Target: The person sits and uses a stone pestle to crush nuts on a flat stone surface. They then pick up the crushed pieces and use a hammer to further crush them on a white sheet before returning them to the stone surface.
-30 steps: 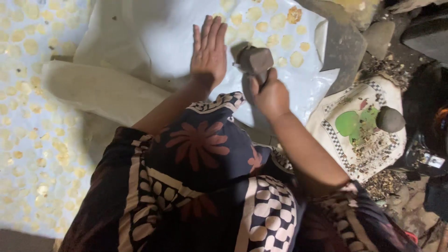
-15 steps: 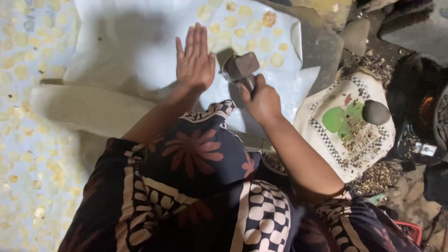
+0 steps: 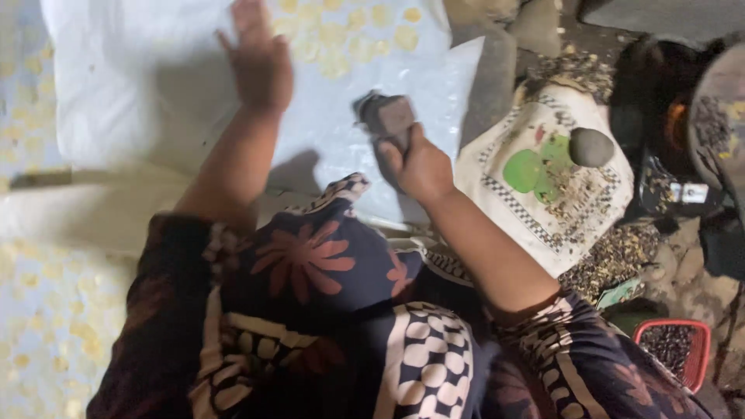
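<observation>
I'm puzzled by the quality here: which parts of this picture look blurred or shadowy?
Head view: the left hand and the mallet in the right hand are smeared by motion; the cloth carries a soft shadow beside the left arm; the right edge is dark, and the stone is fairly sharp.

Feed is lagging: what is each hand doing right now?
Left hand: open, flat on the white sheet.
Right hand: closed around a mallet.
</observation>
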